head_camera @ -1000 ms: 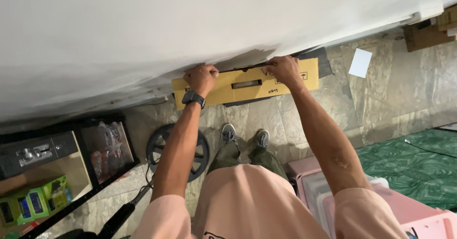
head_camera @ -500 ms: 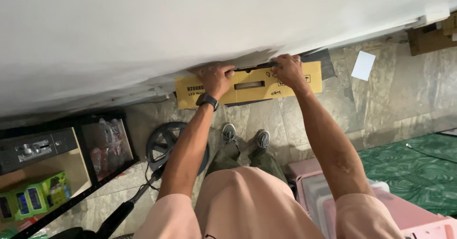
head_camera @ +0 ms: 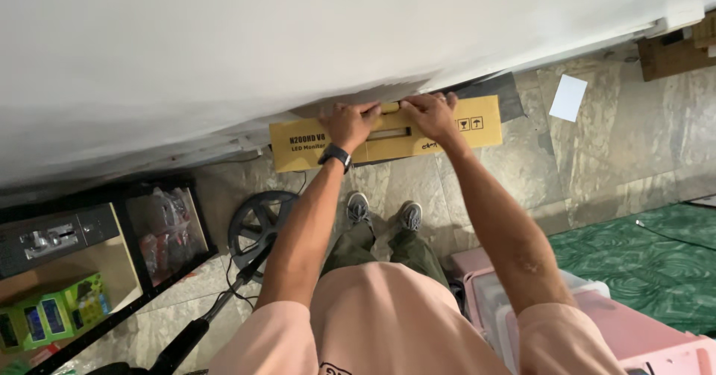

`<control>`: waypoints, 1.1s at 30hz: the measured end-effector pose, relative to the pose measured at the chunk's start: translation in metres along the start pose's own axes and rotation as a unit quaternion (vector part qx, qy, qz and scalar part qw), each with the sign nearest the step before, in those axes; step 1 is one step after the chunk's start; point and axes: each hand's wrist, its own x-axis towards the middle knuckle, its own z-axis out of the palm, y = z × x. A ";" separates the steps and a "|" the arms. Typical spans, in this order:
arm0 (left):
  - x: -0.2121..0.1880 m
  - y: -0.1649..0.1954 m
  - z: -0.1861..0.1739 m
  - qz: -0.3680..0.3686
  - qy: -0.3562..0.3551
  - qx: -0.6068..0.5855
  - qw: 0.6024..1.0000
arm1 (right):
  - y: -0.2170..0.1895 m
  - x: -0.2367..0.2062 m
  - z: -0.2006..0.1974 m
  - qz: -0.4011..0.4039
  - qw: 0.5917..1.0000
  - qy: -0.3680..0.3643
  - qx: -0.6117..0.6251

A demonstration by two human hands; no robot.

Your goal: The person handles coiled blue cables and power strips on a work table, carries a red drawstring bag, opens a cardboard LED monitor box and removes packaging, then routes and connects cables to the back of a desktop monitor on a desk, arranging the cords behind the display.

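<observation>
Against the foot of the white wall, over marble floor: long yellow carton, flat on its narrow edge, long axis running left to right along the wall. Left hand and right hand, wide apart a second earlier, had drawn together at the centre handle slot, fingers curled closed over the carton's top edge; judged a regrip for lifting

Black wheel, pink bin, green mat.
</observation>
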 end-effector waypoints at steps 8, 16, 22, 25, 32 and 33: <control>0.013 0.009 0.001 -0.100 -0.058 0.000 0.993 | -0.031 0.007 0.009 0.017 0.999 0.035 -0.036; 0.017 0.017 -0.009 -0.120 -0.053 -0.042 0.991 | -0.027 0.018 0.013 0.090 0.995 -0.007 -0.031; 0.022 0.018 -0.008 -0.125 -0.070 -0.053 0.988 | -0.025 0.020 0.020 0.064 0.997 0.012 -0.051; 0.021 0.014 -0.002 -0.114 -0.060 -0.060 0.990 | -0.027 0.019 0.018 0.062 0.997 0.014 -0.052; 0.017 0.007 0.010 -0.081 -0.036 -0.035 0.995 | -0.034 0.015 0.016 0.078 0.996 0.007 -0.033; 0.019 0.008 0.010 -0.083 -0.038 -0.026 0.995 | -0.034 0.016 0.016 0.097 0.995 0.000 -0.035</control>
